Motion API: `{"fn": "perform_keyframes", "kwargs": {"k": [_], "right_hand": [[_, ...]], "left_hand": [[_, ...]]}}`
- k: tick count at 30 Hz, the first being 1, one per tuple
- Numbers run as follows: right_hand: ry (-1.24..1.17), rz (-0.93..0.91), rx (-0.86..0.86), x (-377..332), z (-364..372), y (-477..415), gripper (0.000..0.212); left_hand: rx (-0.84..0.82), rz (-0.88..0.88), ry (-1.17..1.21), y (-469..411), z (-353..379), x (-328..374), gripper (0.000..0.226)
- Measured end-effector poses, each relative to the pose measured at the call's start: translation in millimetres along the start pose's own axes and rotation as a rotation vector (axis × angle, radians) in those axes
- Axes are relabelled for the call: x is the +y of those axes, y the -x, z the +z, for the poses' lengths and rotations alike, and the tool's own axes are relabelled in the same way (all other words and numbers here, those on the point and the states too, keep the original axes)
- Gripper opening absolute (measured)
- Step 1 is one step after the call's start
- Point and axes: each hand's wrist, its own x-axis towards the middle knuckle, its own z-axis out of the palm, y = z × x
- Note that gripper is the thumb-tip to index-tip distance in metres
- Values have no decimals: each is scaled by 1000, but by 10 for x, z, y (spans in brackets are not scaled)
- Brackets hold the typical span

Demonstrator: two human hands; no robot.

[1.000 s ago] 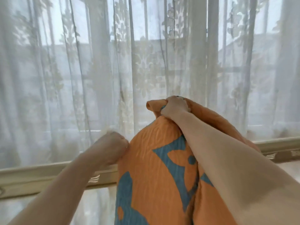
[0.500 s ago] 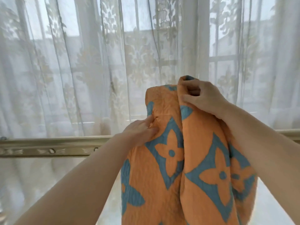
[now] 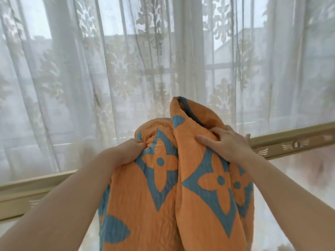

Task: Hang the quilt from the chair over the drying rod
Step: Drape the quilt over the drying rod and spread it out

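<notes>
Quilt (image 3: 163,200), soft, bulky and floppy, sags between left grip (image 3: 127,151) pinching a 9 o'clock fold and right grip (image 3: 226,144), fingers spread, seemingly clasping the 2 o'clock ridge.

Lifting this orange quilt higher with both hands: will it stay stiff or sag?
Probably floppy: the quilt bunches into soft folds where the left hand grips it and hangs limp below. Likely fairly heavy, since its folds look thick under the right hand. Its crinkled cloth seems unlikely to slip.
</notes>
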Motion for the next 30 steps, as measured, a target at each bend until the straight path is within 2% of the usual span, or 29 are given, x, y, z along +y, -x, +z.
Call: {"fn": "perform_keyframes", "kwargs": {"k": [4, 7, 9, 10, 11, 12, 13, 14, 16, 19, 20, 21, 23, 25, 30], "right_hand": [[2, -79, -133, -170, -57, -196, 99], [-1, -48, -271, -308, -58, -244, 101], [15, -29, -280, -395, -6, -224, 103], [19, -37, -266, -432, 35, -201, 102], [15, -41, -248, -471, 73, -181, 102], [-1, -38, -221, -529, 113, -156, 104], [-9, -34, -200, -556, 129, -139, 107], [-14, -31, -179, -591, 151, -121, 108], [-9, -49, -164, -621, 182, -93, 102], [-87, -135, -191, -480, 103, 25, 76], [-110, -162, -195, -374, 57, 93, 73], [-71, -187, -194, -264, 18, 177, 76], [178, -239, -153, -82, 33, 331, 83], [328, -318, -105, 31, 127, 392, 91], [299, -471, -50, 67, 220, 141, 107]], "left_hand": [[-84, -165, -19, 40, -152, -171, 43], [-40, -216, -233, 112, -249, -224, 48], [227, -135, -459, 192, -275, -186, 39], [397, 9, -480, 256, -262, -112, 34], [508, 187, -374, 331, -217, -8, 34], [512, 333, -226, 424, -178, 119, 34], [439, 405, -143, 494, -101, 261, 35], [342, 419, -167, 521, -42, 366, 37], [230, 366, -309, 461, 23, 406, 43], [159, 304, -275, 349, -54, 292, 43], [141, 294, -276, 336, -69, 266, 43], [126, 285, -278, 323, -74, 243, 44], [129, 267, -287, 326, -90, 226, 44], [150, 234, -291, 352, -93, 244, 42], [203, 172, -333, 405, -42, 282, 37]]}}
